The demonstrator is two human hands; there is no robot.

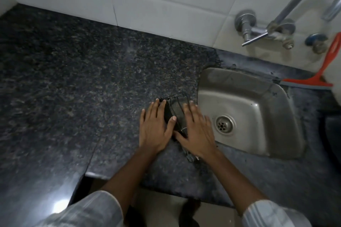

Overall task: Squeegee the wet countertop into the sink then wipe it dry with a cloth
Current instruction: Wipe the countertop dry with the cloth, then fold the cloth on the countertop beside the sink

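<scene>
A dark grey cloth [176,108] lies folded on the speckled black granite countertop [83,79], just left of the steel sink [258,108]. My left hand [155,127] presses flat on the cloth's left side, thumb resting across it. My right hand [197,129] lies flat on its right side, at the sink's left rim. The cloth's frayed edges show beyond the fingertips and beside my right wrist. A red squeegee [321,72] stands behind the sink, its handle leaning against the wall at the far right.
White tiled wall [147,0] runs along the back. A chrome tap [287,16] with a lever handle juts out above the sink. The counter's front edge steps back at lower left, with floor showing below.
</scene>
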